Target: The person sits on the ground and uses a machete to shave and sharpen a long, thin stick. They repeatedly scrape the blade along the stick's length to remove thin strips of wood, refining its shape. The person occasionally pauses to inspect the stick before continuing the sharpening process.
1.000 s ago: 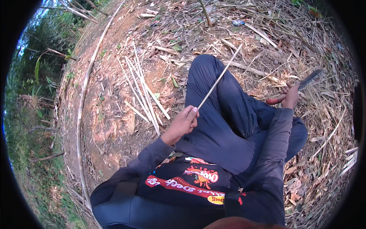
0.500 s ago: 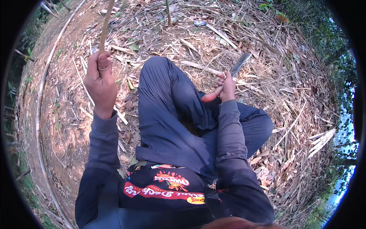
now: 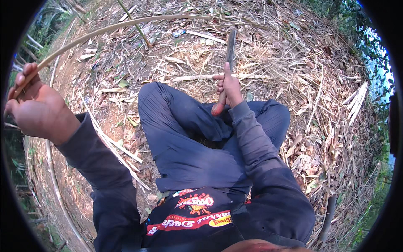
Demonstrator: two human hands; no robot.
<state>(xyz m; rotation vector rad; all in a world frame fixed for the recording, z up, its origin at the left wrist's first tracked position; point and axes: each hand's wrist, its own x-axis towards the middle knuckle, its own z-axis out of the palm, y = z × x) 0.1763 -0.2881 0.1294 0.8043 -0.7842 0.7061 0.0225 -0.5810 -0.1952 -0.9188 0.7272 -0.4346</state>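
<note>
I sit on the ground with my knees bent, in dark trousers. My left hand (image 3: 35, 107) is raised at the far left and is closed around a long thin bamboo strip (image 3: 126, 24) that arcs up and across the top of the view. My right hand (image 3: 228, 86) rests over my right knee and grips a knife (image 3: 230, 47) by its reddish-brown handle, the dark blade pointing up and away from me. The blade and the strip are apart.
Several split bamboo strips (image 3: 111, 145) lie on the bare soil by my left thigh. Dry leaves, straw and bamboo scraps (image 3: 319, 109) cover the ground around me. A thin green stem (image 3: 134, 23) stands ahead. Greenery lines the left and right edges.
My left hand has swung out further to the left and up with the strip, which now bends across the top. My right hand has turned the knife so its blade points upright.
</note>
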